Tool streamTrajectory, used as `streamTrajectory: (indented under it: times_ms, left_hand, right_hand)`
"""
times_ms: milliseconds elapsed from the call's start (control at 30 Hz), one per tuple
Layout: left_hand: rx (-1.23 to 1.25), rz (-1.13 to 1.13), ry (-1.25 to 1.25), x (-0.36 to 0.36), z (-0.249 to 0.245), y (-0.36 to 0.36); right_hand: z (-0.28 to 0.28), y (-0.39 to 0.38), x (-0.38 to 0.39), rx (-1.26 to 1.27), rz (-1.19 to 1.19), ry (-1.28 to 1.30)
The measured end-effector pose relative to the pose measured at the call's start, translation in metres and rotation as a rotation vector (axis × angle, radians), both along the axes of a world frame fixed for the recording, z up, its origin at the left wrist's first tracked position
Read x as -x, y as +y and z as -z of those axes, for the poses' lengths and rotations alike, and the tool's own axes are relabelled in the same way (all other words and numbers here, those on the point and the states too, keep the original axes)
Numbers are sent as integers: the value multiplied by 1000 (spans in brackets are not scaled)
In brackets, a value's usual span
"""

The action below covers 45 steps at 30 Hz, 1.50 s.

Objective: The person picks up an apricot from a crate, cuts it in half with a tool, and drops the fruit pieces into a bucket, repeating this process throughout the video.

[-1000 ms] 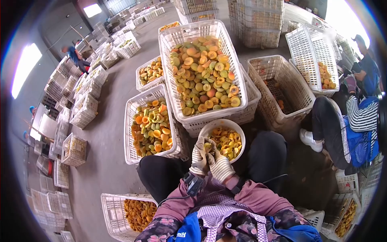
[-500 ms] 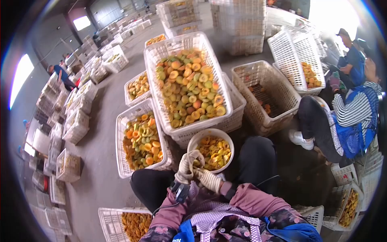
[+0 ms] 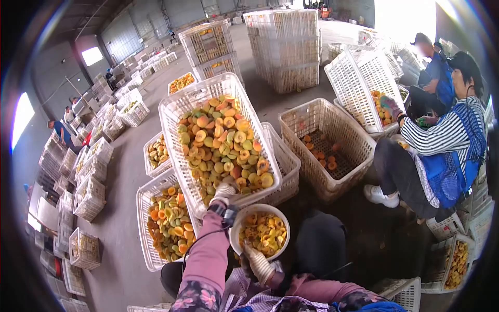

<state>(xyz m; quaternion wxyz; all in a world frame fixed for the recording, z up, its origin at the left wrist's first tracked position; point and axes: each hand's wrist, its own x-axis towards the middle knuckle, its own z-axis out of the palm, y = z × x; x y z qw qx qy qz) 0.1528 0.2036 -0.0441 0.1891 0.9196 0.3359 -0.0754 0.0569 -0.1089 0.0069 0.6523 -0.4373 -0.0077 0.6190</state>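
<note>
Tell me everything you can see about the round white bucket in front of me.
The bucket looks like off-white plastic, round, open-topped, with a pale rim. It appears upright, beside the large raised fruit crate, and holds yellow-orange fruit pieces. The gloved right hand covers part of its near rim; contact is unclear.

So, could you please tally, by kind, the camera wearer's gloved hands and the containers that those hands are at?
Gloved hands: 2 (left hand in the near end of the crate, right hand at the bucket's near rim)
Crates: 1 (white crate, heaped with fruit)
Buckets: 1 (round white bucket, holding fruit pieces)
Total: 4
</note>
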Motion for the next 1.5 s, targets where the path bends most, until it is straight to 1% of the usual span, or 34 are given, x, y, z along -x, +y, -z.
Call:
streamTrajectory:
  times_ms: [33, 67, 133, 167, 200, 233, 267, 333, 367, 400, 433, 467, 500, 533, 567, 600, 633, 667, 733, 800, 833, 900, 933, 1000, 1067, 1133, 1200, 1233, 1267, 1333, 1367, 1400, 1467, 1500]
  left_hand:
    - [5, 45, 218, -10, 25, 13]
    - [2, -97, 203, -11, 13, -5]
    - [-25, -140, 222, -11, 0, -13]
    - [21, -136, 190, -7, -9, -16]
    - [65, -128, 158, -1, -12, -16]
    - [-6, -49, 101, 8, -10, -16]
    - [-6, -60, 102, 17, -16, -18]
    - [296, -14, -253, 34, -29, -23]
    - [908, -189, -815, 36, 5, -10]
    - [905, -201, -817, 45, 4, -22]
    - [564, -73, -785, 52, -5, -43]
    - [227, 52, -730, 62, -18, -67]
    - [-77, 96, -438, 70, -45, -86]
    - [-161, 76, -263, 74, -60, -99]
    - [-128, 64, -233, 74, -62, -99]
    - [-97, 52, -208, 72, -66, -98]
    - [-27, 13, -230, 69, -72, -97]
    - [15, -7, -295, 61, -40, -69]
    - [13, -133, -432, 46, -15, -44]
    - [194, -97, 110, 34, -10, -11]
    - [-160, 522, 72, 33, 20, 10]
    - [-165, 404, 304, 26, 40, 21]
    - [109, 150, 390, 32, -27, -10]
    - [137, -67, 319, 33, -42, -18]
    - [125, -100, 273, 38, -46, -15]
    - [90, -114, 125, 39, -12, -1]
    - [140, -59, 60, 41, 3, 8]
    - [170, -52, 132, 41, 3, 6]
    - [197, -44, 200, 37, -1, 8]
    - [71, -34, 254, 47, -64, -25]
    - [69, -83, 100, 46, -48, -22]
    - [82, -92, -68, 42, -15, -10]
    - [126, -174, -130, 44, -17, -15]
    - [144, -91, -101, 41, -17, -8]
  right_hand:
    - [-11, 0, -3, 12, -2, -5]
    - [-12, 2, -6, 10, -15, -12]
    - [-10, 1, -3, 30, 9, -44]
    - [-18, 0, -5, 76, -23, -25]
    - [-16, 0, -2, 51, -12, 3]
    - [-18, 0, -2, 54, -22, -1]
    - [-19, -2, -2, 57, -31, -8]
    - [-4, -3, 1, 10, -7, -48]
    - [54, 9, 0, -82, 74, -381]
    - [75, 11, 0, -112, 136, -503]
    - [95, 13, 0, -133, 200, -627]
    - [69, 15, -8, -87, 243, -543]
    - [12, 5, -10, -30, 247, -290]
    - [47, 16, -8, -107, 342, -426]
    - [56, 13, -8, -74, 305, -367]
    - [47, 11, -9, -45, 268, -312]
    - [36, 8, -2, -32, 326, -200]
    - [31, 5, -1, -37, 320, -208]
    - [28, 2, -4, 10, 273, -179]
    - [30, 4, -7, 22, 235, -195]
    - [33, 3, -8, 15, 230, -195]
    - [20, -1, -10, 6, 172, -179]
    - [13, -2, -12, 4, 122, -163]
    - [16, -2, -12, -12, 79, -155]
    - [18, 1, -9, 44, 114, -174]
    - [40, 3, -8, 26, 120, -220]
    - [42, 3, -9, 27, 125, -210]
    - [41, 1, -8, 20, 106, -226]
    - [37, -1, -9, 38, 97, -210]
    - [28, 1, -10, 73, 79, -187]
    - [29, 1, -8, 140, 99, -212]
    - [23, 0, -8, 138, 79, -233]
    - [11, -1, -9, 275, -119, -237]
    - [25, 6, -2, 268, 27, -226]
